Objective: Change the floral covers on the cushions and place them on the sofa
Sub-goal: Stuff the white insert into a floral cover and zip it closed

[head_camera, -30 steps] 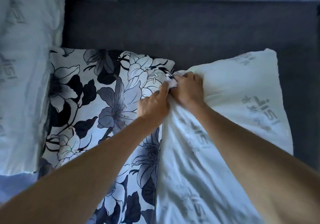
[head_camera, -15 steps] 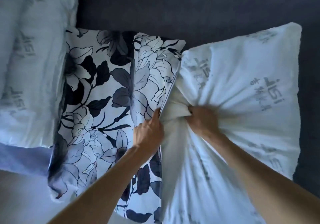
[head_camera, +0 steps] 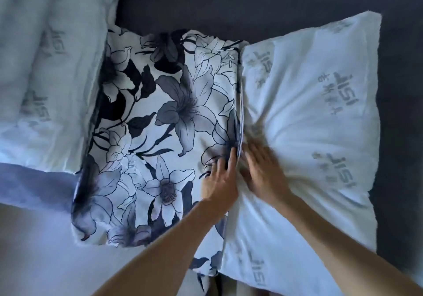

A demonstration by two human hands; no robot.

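I see the floral cover (head_camera: 169, 121) lying flat in the middle of the frame, its right edge meeting the bare white cushion (head_camera: 309, 112) at right; both rest on the dark sofa (head_camera: 229, 4). My left hand (head_camera: 220, 181) sits on the cover's open edge, fingers (head_camera: 231, 158) fairly straight and close together, pressing the fabric beside the seam. My right hand (head_camera: 265, 172) lies on the cushion just across the seam, fingers extended and motion-blurred, so I cannot tell whether they pinch anything. A second white cushion (head_camera: 50, 55) fills the upper left.
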